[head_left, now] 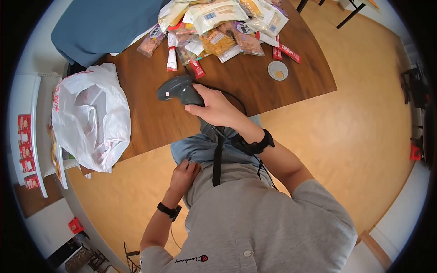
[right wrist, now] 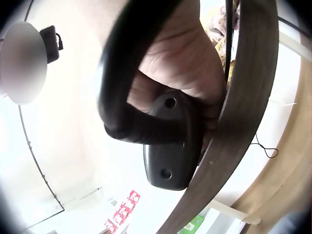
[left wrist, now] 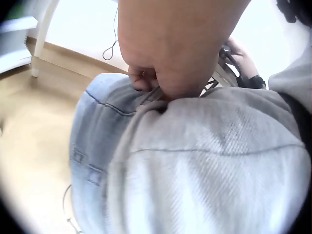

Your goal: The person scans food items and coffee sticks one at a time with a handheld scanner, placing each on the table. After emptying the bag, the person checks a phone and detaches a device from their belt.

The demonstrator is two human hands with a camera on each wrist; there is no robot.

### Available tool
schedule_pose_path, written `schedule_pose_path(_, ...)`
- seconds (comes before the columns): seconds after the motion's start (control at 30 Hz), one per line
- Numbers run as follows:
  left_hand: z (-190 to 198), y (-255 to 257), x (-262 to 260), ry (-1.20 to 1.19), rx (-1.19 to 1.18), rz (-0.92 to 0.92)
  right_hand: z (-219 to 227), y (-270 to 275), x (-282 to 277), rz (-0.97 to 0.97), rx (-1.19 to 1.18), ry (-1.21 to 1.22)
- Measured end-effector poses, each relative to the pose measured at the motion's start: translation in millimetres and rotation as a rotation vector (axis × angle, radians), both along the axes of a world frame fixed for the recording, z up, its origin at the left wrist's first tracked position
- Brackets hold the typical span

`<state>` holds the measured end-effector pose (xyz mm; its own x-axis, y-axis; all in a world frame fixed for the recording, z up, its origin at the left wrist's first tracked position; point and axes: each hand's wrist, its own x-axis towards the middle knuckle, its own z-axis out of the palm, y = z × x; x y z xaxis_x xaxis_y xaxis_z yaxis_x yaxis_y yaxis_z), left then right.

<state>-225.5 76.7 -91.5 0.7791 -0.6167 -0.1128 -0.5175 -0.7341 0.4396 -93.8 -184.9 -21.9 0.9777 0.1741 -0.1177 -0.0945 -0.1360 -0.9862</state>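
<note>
A dark grey handheld barcode scanner (head_left: 176, 86) is gripped by my right hand (head_left: 219, 107) over the front edge of the table (head_left: 145, 132). Its head points left, and its cable trails behind the hand. In the right wrist view the butt of the scanner's handle (right wrist: 166, 158) shows below my palm, with the thick cable looping across it. My left hand (head_left: 183, 176) is down at my waist, fingers curled at the hem of the grey shirt (left wrist: 214, 146), over the blue jeans (left wrist: 100, 117). In the left wrist view the cloth bunches up at those fingers, whose tips are partly hidden.
A white plastic bag (head_left: 116, 109) stands gaping at the table's left. Packaged snacks (head_left: 218, 20) pile up at the back, with red stick packets (head_left: 289, 53) and a round lid (head_left: 277, 71) nearby. Blue cloth (head_left: 104, 27) covers something at back left; shelves (head_left: 38, 100) stand beyond the bag.
</note>
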Motion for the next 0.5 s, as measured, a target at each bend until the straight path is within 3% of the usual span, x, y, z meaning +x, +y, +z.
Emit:
schedule_pose_path(0.13, -13, -11, 5, -0.053, -0.073, 0.019, 5, 0, -1, -0.022, -0.051, -0.043)
schedule_pose_path(0.27, 0, 8, -2, -0.130, -0.103, 0.032, 10, 0, 0, 0.002, -0.054, 0.018)
schedule_pose_path(0.33, 5, 12, 1, -0.120, -0.094, 0.051, 2, 3, 1, -0.090, -0.205, -0.314)
schedule_pose_path(0.5, -30, -11, 19, -0.193, -0.135, 0.022, 0, 4, 1, -0.116, -0.297, -0.322)
